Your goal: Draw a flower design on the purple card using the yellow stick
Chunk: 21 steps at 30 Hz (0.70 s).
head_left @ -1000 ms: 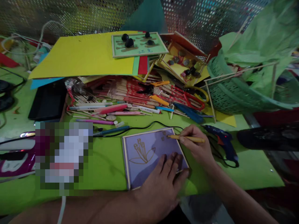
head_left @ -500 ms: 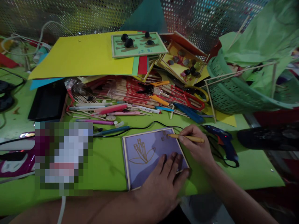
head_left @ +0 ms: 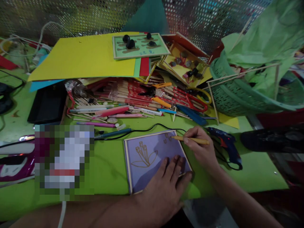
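Nudged only slightly since a second ago, with the right hand closed in a pinch on the yellow pencil, tip on small marks near the upper right corner of the purple framed card. Pressing down flat and open on the card's lower right part with the left hand, fingers spread. Lying on the green surface, just beside a blue glue gun and below a black cable.
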Each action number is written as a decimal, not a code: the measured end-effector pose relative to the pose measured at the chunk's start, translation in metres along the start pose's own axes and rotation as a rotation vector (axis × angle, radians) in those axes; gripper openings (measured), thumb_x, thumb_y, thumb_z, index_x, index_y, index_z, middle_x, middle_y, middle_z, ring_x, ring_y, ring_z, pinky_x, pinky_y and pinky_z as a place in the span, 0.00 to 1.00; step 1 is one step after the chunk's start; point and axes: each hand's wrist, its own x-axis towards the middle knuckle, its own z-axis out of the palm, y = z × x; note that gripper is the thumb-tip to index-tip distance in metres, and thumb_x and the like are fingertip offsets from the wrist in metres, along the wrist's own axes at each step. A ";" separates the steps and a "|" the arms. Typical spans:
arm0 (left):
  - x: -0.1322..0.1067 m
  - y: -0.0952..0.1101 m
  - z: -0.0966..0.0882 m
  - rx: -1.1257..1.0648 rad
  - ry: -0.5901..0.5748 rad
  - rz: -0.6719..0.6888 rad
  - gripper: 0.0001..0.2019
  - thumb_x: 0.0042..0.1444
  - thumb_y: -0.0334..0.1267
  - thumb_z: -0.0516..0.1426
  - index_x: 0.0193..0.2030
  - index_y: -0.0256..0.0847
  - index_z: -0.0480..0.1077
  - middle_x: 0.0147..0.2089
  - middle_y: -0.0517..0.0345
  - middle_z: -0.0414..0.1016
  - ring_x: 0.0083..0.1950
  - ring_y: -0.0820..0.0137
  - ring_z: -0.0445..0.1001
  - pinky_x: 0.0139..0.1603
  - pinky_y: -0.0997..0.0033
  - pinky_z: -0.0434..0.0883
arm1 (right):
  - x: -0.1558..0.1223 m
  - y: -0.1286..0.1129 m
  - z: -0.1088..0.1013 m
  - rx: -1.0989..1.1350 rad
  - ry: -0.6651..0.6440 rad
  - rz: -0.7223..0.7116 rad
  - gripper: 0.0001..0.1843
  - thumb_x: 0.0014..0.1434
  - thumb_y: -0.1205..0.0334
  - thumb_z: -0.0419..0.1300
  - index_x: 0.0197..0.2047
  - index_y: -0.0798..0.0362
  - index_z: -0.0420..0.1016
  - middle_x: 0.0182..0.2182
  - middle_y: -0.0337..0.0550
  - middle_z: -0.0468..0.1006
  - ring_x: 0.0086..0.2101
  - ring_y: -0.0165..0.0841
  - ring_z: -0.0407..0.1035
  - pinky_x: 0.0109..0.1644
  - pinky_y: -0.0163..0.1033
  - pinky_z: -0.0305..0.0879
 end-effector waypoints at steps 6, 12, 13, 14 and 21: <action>0.000 0.000 0.002 0.015 0.008 0.001 0.41 0.62 0.59 0.59 0.74 0.36 0.57 0.75 0.33 0.58 0.75 0.47 0.59 0.73 0.47 0.51 | 0.001 -0.002 0.002 0.002 0.003 0.011 0.07 0.59 0.60 0.66 0.33 0.49 0.72 0.27 0.35 0.73 0.28 0.31 0.66 0.32 0.37 0.62; 0.000 0.000 -0.001 0.007 -0.008 -0.001 0.39 0.63 0.58 0.57 0.74 0.36 0.57 0.75 0.33 0.58 0.75 0.48 0.59 0.73 0.48 0.50 | 0.000 -0.003 0.002 -0.041 -0.001 0.022 0.07 0.58 0.60 0.67 0.33 0.49 0.71 0.27 0.36 0.74 0.28 0.32 0.67 0.32 0.37 0.63; 0.000 0.000 -0.001 0.007 -0.010 0.000 0.39 0.63 0.58 0.57 0.74 0.36 0.57 0.75 0.33 0.58 0.75 0.48 0.59 0.73 0.48 0.50 | 0.000 -0.003 0.003 -0.046 -0.002 0.021 0.07 0.58 0.60 0.66 0.33 0.49 0.71 0.27 0.36 0.74 0.28 0.32 0.67 0.32 0.37 0.63; 0.000 0.000 -0.001 0.008 -0.010 0.002 0.39 0.63 0.58 0.57 0.74 0.36 0.57 0.75 0.33 0.57 0.75 0.48 0.59 0.73 0.47 0.50 | 0.000 -0.004 0.003 -0.049 -0.001 0.016 0.07 0.58 0.60 0.66 0.33 0.49 0.71 0.27 0.36 0.74 0.28 0.32 0.67 0.32 0.37 0.63; 0.000 0.000 0.000 0.007 -0.007 -0.006 0.40 0.63 0.59 0.58 0.74 0.37 0.57 0.76 0.33 0.57 0.76 0.48 0.58 0.74 0.48 0.50 | 0.001 -0.006 0.004 -0.046 0.017 0.017 0.08 0.57 0.60 0.67 0.32 0.49 0.70 0.26 0.36 0.73 0.27 0.32 0.67 0.31 0.38 0.63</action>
